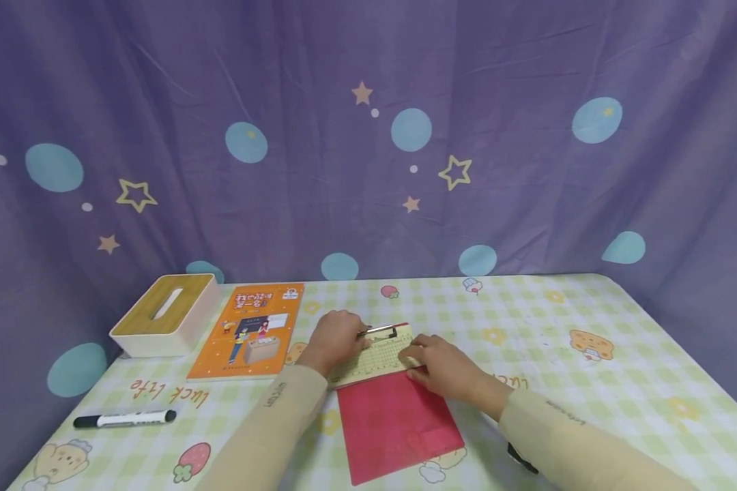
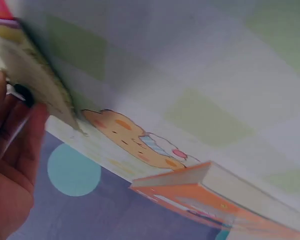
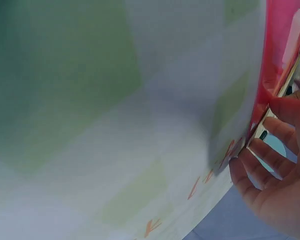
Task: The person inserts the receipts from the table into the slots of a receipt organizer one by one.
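Observation:
A pale yellow gridded sheet or pad [image 1: 377, 361] lies across the upper part of a translucent red folder [image 1: 393, 423]. On its far part is a slim silver clip [image 1: 377, 330] with black ends. My left hand [image 1: 338, 341] holds the pad's left side, fingers close to the clip. In the left wrist view that hand [image 2: 12, 165] has its fingertips by the clip's black end. My right hand [image 1: 439, 368] pinches the pad's right side, thumb at the near edge. The right wrist view shows the right hand [image 3: 282, 155] with thumb and fingers along the pad's edge.
An orange book [image 1: 248, 334] lies left of the hands, beside a white tissue box [image 1: 166, 317] with a wooden top. A black-and-white marker [image 1: 125, 419] lies at the front left. A dark object [image 1: 522, 458] shows partly under the right sleeve. A purple curtain [image 1: 319, 204] hangs behind the table.

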Tool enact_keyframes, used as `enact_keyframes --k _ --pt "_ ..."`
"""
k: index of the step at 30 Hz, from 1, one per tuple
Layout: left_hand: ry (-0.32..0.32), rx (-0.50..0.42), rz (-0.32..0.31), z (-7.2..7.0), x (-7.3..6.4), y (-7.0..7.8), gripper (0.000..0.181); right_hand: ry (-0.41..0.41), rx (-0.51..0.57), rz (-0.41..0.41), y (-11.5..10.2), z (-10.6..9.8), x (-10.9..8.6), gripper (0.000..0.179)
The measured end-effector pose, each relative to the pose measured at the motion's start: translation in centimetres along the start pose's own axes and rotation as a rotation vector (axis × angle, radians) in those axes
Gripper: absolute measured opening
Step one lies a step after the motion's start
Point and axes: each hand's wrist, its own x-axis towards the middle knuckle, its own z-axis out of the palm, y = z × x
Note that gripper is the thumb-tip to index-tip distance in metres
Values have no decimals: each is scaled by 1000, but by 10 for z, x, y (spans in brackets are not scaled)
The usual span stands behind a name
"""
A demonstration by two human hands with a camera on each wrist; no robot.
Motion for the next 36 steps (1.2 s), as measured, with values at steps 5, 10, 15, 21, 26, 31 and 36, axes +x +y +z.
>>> enact_keyframes --k 5,10,15,21,26,31,36 --pt "-87 -36 -42 -5 -10 7 26 -14 -42 6 -5 0 -3 27" --pt "-216 -86 -138 -13 -26 20 49 -71 -33 40 -6 -5 -7 37" --pt "-214 -35 -98 -22 -51 36 47 -124 -7 61 -10 -10 -12 43" --pt "-219 -102 -92 -28 -87 51 54 -234 39 103 -16 -14 -20 51" --pt "-313 -186 -93 -27 -106 48 79 -314 62 149 -20 -16 -27 60" --pt "-376 -214 -80 -26 -111 43 93 -345 75 178 -20 -17 -34 65" --pt "-391 -258 -57 -26 -107 41 94 -343 80 200 -24 -16 -43 67"
